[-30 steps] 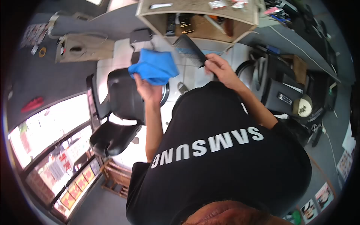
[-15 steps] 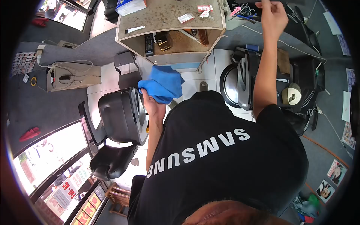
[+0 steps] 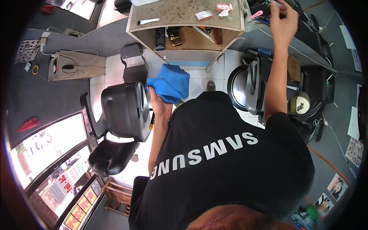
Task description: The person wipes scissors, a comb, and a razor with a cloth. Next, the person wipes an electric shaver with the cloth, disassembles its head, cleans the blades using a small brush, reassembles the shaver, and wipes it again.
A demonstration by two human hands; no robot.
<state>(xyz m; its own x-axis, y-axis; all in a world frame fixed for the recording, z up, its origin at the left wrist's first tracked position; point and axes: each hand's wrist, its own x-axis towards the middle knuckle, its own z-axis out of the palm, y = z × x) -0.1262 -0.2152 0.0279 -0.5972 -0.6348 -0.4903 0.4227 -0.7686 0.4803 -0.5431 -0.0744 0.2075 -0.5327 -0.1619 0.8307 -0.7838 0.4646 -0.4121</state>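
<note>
The blue cloth (image 3: 172,80) is a plain, matte piece of fabric, folded over itself in loose layers, with a fairly flat panel on the far side and a bunched, creased fold nearest the thumb. It is held up in the left hand (image 3: 161,108), in front of the black shirt (image 3: 230,184) and beside the black chair (image 3: 122,111), with pale floor tiles behind it. The left hand is clamped on its near edge, thumb over the top.

The right hand (image 3: 284,22) is stretched out at the upper edge of the view, fingers bent, near a pink clip (image 3: 257,14); I cannot tell whether its fingertips close on anything.

The shirt reads SAMSUNG in large white capitals (upside down from this angle). By the window, a white sign (image 3: 65,184) shows "AC" in red among other lettering, and the yellow-and-orange panels (image 3: 81,209) below carry bold letters I cannot make out with certainty. Print on the small packet (image 3: 204,15) atop the worn cabinet (image 3: 172,13) is too small to read. The pale cap (image 3: 300,103) bears a dark emblem, also unclear.
</note>
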